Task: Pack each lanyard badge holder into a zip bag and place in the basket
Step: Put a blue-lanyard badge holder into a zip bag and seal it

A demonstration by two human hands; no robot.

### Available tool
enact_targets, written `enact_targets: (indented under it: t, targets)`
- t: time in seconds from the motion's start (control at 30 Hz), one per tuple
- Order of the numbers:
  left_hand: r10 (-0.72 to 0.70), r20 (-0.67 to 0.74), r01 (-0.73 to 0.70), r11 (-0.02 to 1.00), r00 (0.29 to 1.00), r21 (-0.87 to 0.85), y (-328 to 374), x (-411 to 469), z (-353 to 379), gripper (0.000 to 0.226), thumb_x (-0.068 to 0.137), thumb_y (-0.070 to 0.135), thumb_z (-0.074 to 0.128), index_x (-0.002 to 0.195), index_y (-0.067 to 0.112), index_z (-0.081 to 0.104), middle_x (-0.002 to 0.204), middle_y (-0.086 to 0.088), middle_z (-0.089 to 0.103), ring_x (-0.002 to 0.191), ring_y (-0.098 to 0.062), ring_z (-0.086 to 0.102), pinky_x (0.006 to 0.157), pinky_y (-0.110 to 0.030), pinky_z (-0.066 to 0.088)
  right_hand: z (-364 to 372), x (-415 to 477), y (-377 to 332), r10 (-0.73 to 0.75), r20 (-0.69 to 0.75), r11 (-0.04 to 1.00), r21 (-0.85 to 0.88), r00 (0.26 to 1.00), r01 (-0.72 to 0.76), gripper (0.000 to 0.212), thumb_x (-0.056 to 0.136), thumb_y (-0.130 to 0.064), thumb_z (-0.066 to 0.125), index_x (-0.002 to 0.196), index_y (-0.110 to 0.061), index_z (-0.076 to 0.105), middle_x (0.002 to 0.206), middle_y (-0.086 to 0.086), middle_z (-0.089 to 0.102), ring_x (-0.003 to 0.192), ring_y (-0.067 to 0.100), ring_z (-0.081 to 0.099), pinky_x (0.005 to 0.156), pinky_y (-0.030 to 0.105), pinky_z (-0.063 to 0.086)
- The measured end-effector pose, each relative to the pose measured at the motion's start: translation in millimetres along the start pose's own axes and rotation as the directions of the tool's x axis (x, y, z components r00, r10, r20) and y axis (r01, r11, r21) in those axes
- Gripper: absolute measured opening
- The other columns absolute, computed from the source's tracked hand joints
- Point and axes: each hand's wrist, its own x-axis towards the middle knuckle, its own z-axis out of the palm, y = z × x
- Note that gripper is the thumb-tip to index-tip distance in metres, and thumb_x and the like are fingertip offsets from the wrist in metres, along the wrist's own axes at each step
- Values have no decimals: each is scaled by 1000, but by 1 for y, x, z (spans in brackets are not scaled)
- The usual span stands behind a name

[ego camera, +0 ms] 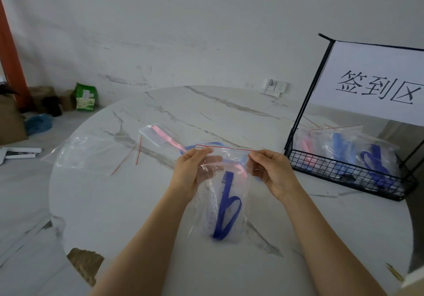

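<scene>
Above the near middle of the desk [137, 204]: left hand [190, 171] and right hand [271, 173], each pinching one top corner of a clear zip bag [229, 158] just under its red-lined seal, thumb and fingertips closed on the plastic. Bag held upright, top edge stretched level between the two grips, body hanging free below. Seal pressed or unpressed: not discernible.

Contents of held bag: one blue lanyard [226, 210], looped, sunk toward the bottom; faint clear plastic alongside, not identifiable.

Just behind the held bag, on the desk: pink lanyard [167, 137] with clear badge holder [151, 132], unbagged; part of another blue strap showing past the bag's top edge.

Further left, on the desk: empty zip bags [91, 151], lying flat and overlapping, red seal lines visible.

Far right, on the desk: black wire basket [344, 178], holding several filled zip bags [348, 144], blue and pink lanyards inside them. Rising behind the basket: white sign [376, 82] with black characters, in a black frame.

On the floor beyond the desk, left: cardboard boxes, green packet [86, 97].
</scene>
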Motion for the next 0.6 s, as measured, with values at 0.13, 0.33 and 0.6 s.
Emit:
enact_targets:
  t: [0.13,0.33,0.6]
  targets:
    - [24,-34,-25,999,999,-22,-2,-3,3,17,93,14,51,82,12,63,70,-7,71,65,-23,64,67,-34,49,2,-2,-1,-20,8,1000,8,1000,19,19,87,3,53,71,-1,63,52,2,64,46,10,58,50,19,51]
    - [21,-50,-20,1000,999,11,1,-7,5,17,94,16,51,82,13,63,68,-4,71,60,-19,66,58,-25,49,1,-3,-2,-69,-30,985,-158,997,64,16,87,0,55,74,-4,65,55,-1,66,51,10,61,57,20,55]
    - [16,-73,-14,999,997,35,3,-8,5,18,93,16,51,82,9,63,65,-2,71,56,-14,67,49,-19,47,-1,-5,-6,-95,-21,978,-187,995,89,16,86,0,57,72,-4,65,54,0,66,48,7,61,51,16,52]
